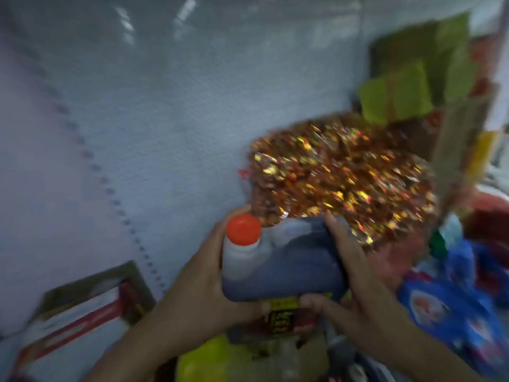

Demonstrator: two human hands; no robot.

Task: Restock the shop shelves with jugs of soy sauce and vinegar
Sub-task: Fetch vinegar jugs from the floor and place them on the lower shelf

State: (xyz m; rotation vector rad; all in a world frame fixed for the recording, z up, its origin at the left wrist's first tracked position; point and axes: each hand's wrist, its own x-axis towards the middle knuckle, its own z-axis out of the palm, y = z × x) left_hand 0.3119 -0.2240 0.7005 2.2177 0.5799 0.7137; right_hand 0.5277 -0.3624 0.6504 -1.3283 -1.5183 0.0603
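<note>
Head view: both hands carry one jug point(286, 266) of dark liquid, probably soy sauce, with an orange cap point(243, 230) on its neck. The left hand point(209, 274) wraps the neck side, its fingers curled under the base; the right hand point(349, 268) clasps the far side, fingers point(334, 230) over the top and thumb against the yellow label point(283, 307). The jug is held in the air, tilted, in front of a pale perforated shelf back panel point(137, 119) and just below a glittering red-and-gold packet point(341, 177).

As for progress, this jug is not yet set down; no stocked jugs show, so most of the work seems left.

Motion blur smears everything. The green packets point(399, 97), the blue bags point(454, 307) and the yellow object point(209, 362) below stay unidentifiable, and the shelf surface itself is hidden.
</note>
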